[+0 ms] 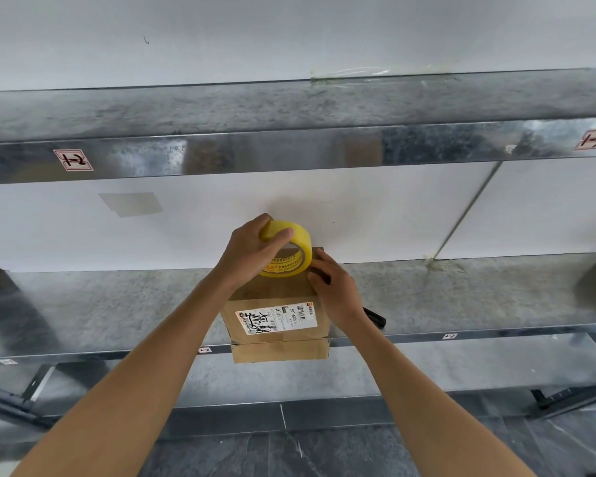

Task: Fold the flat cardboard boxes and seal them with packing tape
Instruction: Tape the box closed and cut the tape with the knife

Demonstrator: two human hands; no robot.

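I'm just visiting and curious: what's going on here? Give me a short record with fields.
Setting: metal shelf against a white wall
Box: folded cardboard box with a shipping label, overhanging the shelf's front edge
Tape: yellow tape roll held upright at the box's far end
Left hand: left hand grips the roll
Right hand: right hand rests on the box's right side beside the roll
Other: dark object on the shelf behind the right wrist, identity unclear

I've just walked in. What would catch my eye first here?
The yellow tape roll, gripped by the left hand over the far end of a cardboard box on the metal shelf. The right hand rests on the box's right edge, beside its white shipping label.
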